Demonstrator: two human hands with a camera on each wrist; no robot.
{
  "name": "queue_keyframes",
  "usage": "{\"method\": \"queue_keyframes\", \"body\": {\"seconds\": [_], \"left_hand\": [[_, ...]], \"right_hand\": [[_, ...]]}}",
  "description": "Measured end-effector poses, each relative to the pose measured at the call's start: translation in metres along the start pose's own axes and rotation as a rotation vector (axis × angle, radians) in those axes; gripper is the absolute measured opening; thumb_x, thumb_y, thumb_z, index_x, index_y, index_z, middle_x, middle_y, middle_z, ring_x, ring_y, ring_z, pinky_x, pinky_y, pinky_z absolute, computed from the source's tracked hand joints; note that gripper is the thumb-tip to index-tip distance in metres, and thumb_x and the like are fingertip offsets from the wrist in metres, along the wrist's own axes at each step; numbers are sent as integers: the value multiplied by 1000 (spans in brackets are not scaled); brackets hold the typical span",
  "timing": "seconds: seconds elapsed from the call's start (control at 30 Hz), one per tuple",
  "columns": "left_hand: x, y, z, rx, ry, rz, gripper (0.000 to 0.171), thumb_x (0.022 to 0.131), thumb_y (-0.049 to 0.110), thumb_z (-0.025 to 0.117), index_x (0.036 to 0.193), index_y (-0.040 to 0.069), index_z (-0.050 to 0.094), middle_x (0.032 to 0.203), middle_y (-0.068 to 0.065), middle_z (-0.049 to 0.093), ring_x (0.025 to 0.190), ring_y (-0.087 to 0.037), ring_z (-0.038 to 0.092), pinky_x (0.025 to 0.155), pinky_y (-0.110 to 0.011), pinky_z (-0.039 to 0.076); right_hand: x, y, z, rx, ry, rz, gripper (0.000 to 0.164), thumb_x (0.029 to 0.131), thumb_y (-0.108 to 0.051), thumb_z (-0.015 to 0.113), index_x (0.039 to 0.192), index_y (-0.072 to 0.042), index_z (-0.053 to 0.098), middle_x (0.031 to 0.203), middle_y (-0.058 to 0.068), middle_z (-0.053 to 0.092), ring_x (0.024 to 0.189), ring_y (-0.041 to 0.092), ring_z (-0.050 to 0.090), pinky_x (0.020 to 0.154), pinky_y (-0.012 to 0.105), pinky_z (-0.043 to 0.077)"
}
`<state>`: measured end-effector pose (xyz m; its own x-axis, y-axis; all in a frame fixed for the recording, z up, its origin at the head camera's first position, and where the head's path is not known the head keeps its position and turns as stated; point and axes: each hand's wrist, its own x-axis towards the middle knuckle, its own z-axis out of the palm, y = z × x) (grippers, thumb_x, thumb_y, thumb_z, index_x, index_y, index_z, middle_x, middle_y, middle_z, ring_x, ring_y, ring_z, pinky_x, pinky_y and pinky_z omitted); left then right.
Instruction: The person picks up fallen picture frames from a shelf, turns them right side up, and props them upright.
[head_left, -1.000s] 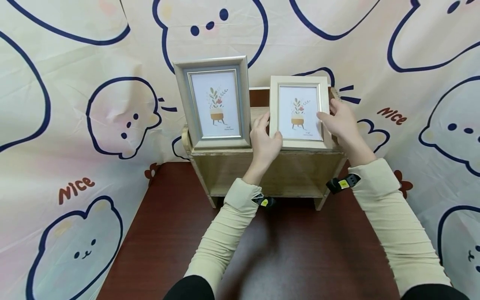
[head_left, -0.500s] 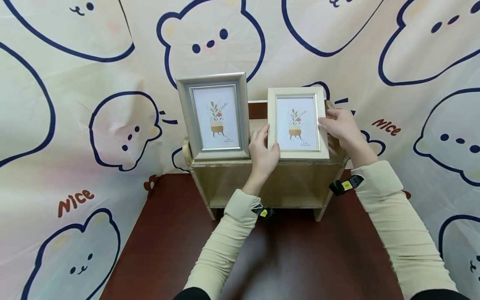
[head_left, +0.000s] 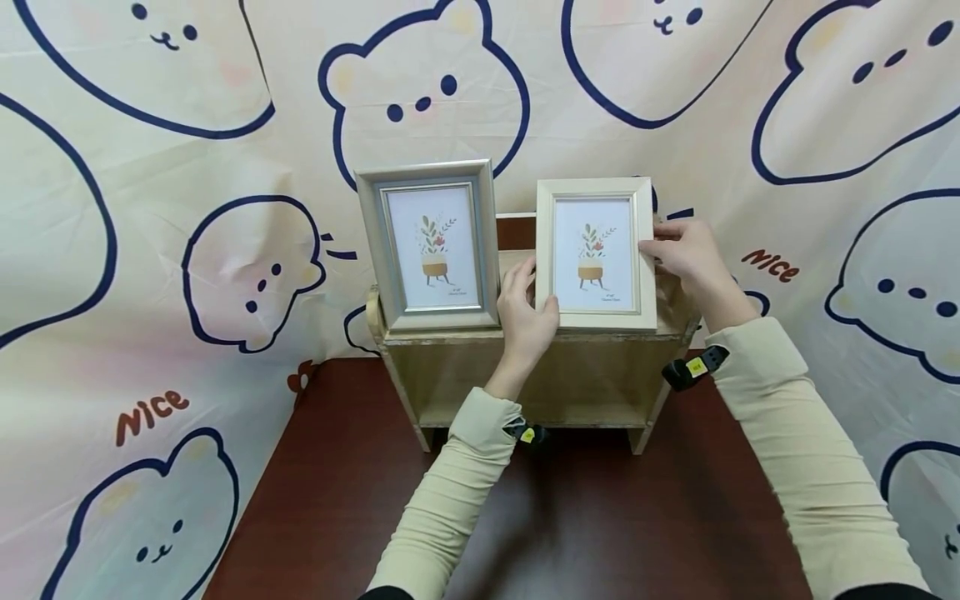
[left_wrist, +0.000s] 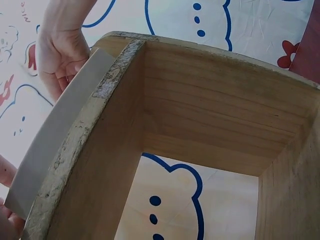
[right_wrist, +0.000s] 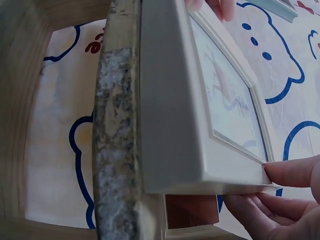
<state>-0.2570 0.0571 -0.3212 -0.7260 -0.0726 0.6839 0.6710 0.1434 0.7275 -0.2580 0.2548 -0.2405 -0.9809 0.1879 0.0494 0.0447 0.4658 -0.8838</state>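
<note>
A cream picture frame (head_left: 643,250) with a potted-plant print stands on the top of a small wooden shelf (head_left: 517,354), leaning back slightly. My left hand (head_left: 527,317) holds its lower left side, with the thumb at the front lower corner and the fingers along the left edge. On the right edge, my right hand (head_left: 693,254) pinches the frame with thumb in front and fingers behind. The right wrist view shows this pinch of the right hand (right_wrist: 280,205) close up at the frame's side. A larger silver-grey picture frame (head_left: 367,250) stands to the left, untouched.
The shelf stands on a dark red-brown tabletop (head_left: 337,500), close to a cartoon-bear backdrop (head_left: 262,150). Its raised left end (head_left: 373,308) borders the grey frame. A hollow compartment (left_wrist: 220,105) lies beneath the shelf top.
The head view has tilted up, so everything sits lower in it. My right thumb has shifted outward from the print onto the cream frame's right border. The left hand keeps its grip.
</note>
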Motion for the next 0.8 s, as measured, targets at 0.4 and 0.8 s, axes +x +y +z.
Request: {"method": "queue_keyframes", "body": {"seconds": [0.4,0.8], "left_hand": [[6,10,-8,125,-117,-132,52,70,-11,58,121,-11,47,113,-21,51,107,-29,51,87,-19,44],[9,15,-13,170,-155,-200,55,69,-7,62,123,-8,49,111,-19,52,97,-27,54,76,-20,47]], "right_hand": [[3,2,-2,47,19,5,50,92,-16,51,136,3,37,118,16,45,100,21,50,91,39,44],[1,-1,-6,153,36,-36,50,88,-19,58,131,3,43,102,3,49,87,8,52,72,13,47]]}}
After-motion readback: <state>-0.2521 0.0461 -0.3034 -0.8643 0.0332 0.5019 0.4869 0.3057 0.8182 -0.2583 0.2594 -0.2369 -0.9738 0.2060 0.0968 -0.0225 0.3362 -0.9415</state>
